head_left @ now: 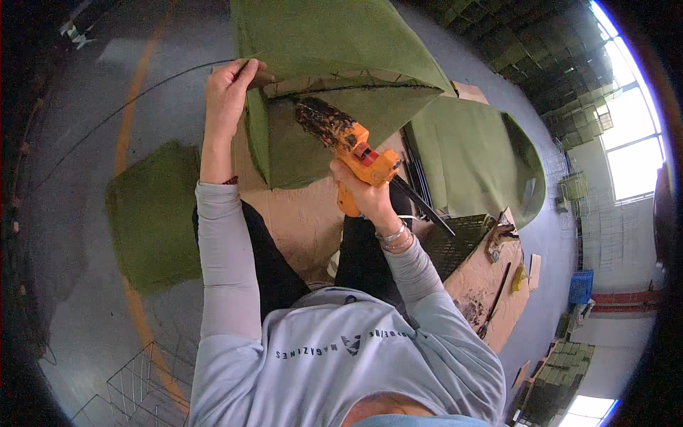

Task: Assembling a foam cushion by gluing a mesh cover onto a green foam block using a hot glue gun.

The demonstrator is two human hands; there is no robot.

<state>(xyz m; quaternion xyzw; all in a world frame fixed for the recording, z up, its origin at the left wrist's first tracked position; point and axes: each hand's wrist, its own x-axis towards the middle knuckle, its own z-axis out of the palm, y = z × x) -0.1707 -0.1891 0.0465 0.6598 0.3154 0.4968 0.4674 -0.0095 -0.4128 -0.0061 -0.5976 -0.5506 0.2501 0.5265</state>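
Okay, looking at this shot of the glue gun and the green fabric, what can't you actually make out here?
All in the head view:
- Glue gun nozzle tip: crusted with dark residue, so contact with the green fabric is unclear.
- Right hand: trigger finger hidden behind the gun's handle.
- Left hand: fingertips tucked under the fabric edge.
- Stacked crates: too small and bent at the rim.

A smooth grey concrete floor [85,235] is spreading across the left, an orange painted line [131,107] curving over it; daylight is pouring through tall windows [629,142] on the right wall; dark green stacks [541,50] are standing along the upper right; a blue crate [581,286] is sitting by the wall; wire baskets [142,388] are lying at the lower left.
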